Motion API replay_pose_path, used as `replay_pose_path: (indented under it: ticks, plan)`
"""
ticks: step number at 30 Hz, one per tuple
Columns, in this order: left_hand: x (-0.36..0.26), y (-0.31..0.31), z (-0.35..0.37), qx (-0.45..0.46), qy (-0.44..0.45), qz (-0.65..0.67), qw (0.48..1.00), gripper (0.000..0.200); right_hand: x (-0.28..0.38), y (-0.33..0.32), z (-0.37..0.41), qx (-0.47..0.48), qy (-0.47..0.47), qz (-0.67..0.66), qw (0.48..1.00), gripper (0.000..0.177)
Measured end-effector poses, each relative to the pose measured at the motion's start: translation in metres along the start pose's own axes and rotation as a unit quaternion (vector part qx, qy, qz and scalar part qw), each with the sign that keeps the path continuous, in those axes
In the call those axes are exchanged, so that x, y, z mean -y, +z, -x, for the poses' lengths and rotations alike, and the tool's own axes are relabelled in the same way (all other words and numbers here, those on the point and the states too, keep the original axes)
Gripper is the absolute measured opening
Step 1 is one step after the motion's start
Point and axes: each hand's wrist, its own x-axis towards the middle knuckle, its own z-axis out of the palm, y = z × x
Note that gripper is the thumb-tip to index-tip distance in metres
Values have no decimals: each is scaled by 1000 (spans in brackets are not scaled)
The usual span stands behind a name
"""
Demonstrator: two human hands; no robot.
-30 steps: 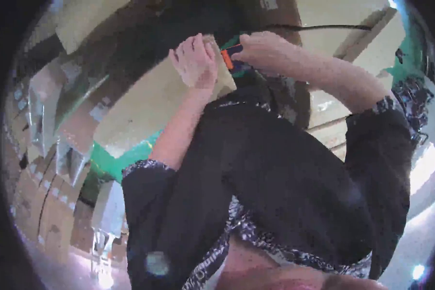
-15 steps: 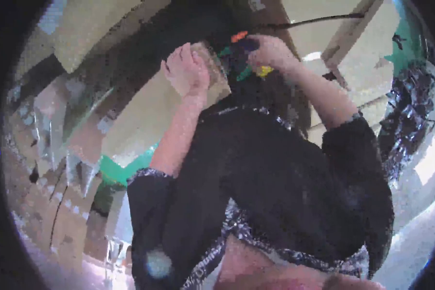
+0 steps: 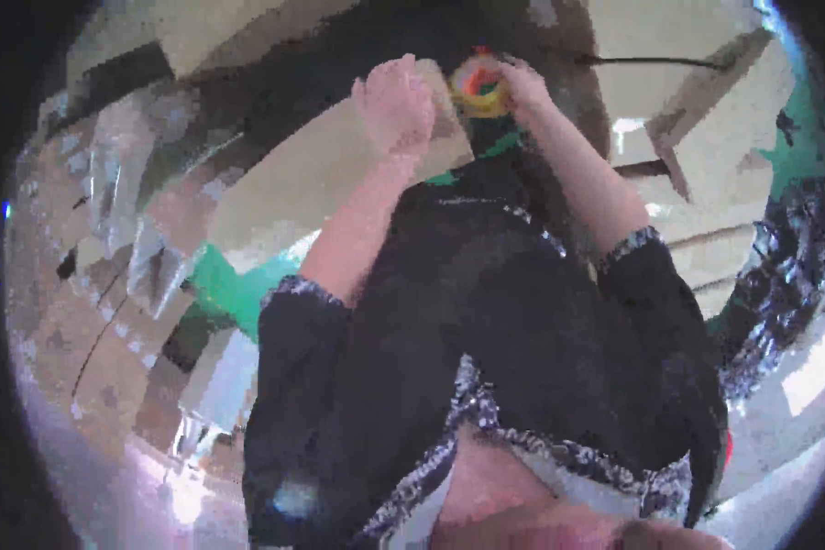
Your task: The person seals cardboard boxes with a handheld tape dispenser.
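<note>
My left hand [image 3: 397, 103] lies over the top of a long tan cardboard box [image 3: 289, 174], near its right end, with its fingers bent and close together at the box's upper edge. Just right of that end, my right hand [image 3: 521, 84] is closed on the side of a tape dispenser [image 3: 481, 99] with yellow and red parts. The dispenser is close to the box's end face; blur hides whether they touch.
Cardboard pieces [image 3: 706, 101] stand at the right, beside a dark shiny crinkled heap [image 3: 788, 284]. Green material [image 3: 234, 284] shows below the box. Clear plastic wrapping [image 3: 110, 174] and more cardboard [image 3: 101, 367] are at the left.
The view has shifted. My right hand has turned the dispenser, so its yellow ring shows, and brought it nearer the box's end. My left hand stays on the box.
</note>
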Motion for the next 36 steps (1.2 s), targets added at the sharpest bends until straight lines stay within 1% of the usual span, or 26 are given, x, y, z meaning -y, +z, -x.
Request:
replay_pose_path:
  ticks: [2,3,6,8,9,11,12,14,15,17,18,20,21,23,24,26,27,29,30,32,33,35,36]
  plan:
    - [38,-13,11,-26,33,-28,999,23,9,-8,15,9,-51,-5,999,53]
    - [62,-20,21,-31,41,-35,998,22,12,-14,22,12,-62,-6,998,55]
    - [154,-38,62,-42,1,-89,995,26,26,-28,37,20,-86,6,996,45]
    - [221,-41,93,-41,-72,-99,992,34,34,-35,55,17,-94,43,994,36]
    - [240,-42,105,-40,-90,-98,990,36,36,-40,65,13,-96,54,994,35]
    - [253,-45,119,-20,-138,-105,985,39,37,-46,83,13,-97,58,994,39]
    - [245,-46,113,-17,-148,-103,983,39,39,-46,93,10,-101,59,993,40]
    - [199,-52,83,37,-73,-84,993,36,42,-42,115,1,-104,25,994,45]
    - [172,-57,69,53,-53,-75,994,35,39,-40,125,-5,-104,18,994,46]
    - [103,-66,29,94,13,-20,995,20,34,-37,135,-31,-137,-27,990,38]
    - [75,-62,16,101,28,0,994,18,36,-36,141,-40,-149,-34,987,37]
    - [31,-39,9,43,171,17,984,30,40,-37,160,-39,-169,-67,983,32]
    - [12,-29,5,26,208,24,977,34,42,-39,168,-41,-176,-76,981,31]
    - [-19,-14,-4,126,266,-15,956,39,45,-48,177,-40,-233,-141,961,32]
    - [-29,-8,-7,150,285,-24,947,41,46,-52,185,-44,-248,-159,954,32]
    - [-41,1,-9,169,334,-11,927,38,47,-60,205,-66,-262,-213,939,14]
    - [-50,3,-10,173,352,-4,920,39,46,-67,214,-78,-269,-228,933,9]
    - [-63,2,-11,165,360,-22,918,29,38,-81,227,-67,-288,-197,935,23]
    - [-61,2,-11,162,366,-26,916,27,33,-83,232,-67,-293,-191,934,26]
    - [-49,2,-9,86,357,-3,930,37,25,-81,243,-70,-302,-155,938,39]
    - [-42,-4,-7,67,361,5,930,41,21,-81,248,-77,-306,-150,937,42]
    - [-19,-26,-4,98,320,39,941,60,15,-80,253,-92,-302,-139,939,40]
    - [-3,-35,3,111,312,46,943,65,10,-77,255,-96,-296,-139,940,39]
